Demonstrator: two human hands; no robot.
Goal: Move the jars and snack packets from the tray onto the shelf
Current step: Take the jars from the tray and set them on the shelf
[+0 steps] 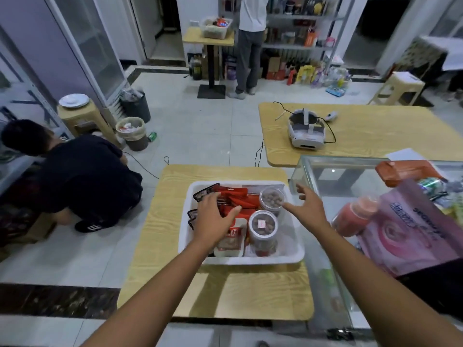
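Pickup stage: left hand (213, 214) and right hand (307, 205), fingers spread and empty, hover over the tray (298, 256) at centre frame; next up, grabbing the jars (263, 227).

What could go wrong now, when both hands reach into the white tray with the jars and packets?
1. The right hand hovers open near the far jar; a careless sweep might topple it against the near jar, as both stand upright and close together.
2. The left hand rests on loosely piled red packets; grabbing one could drag others over the tray rim.
3. The glass case edge is close beside the right hand, so a lifted jar may strike it.
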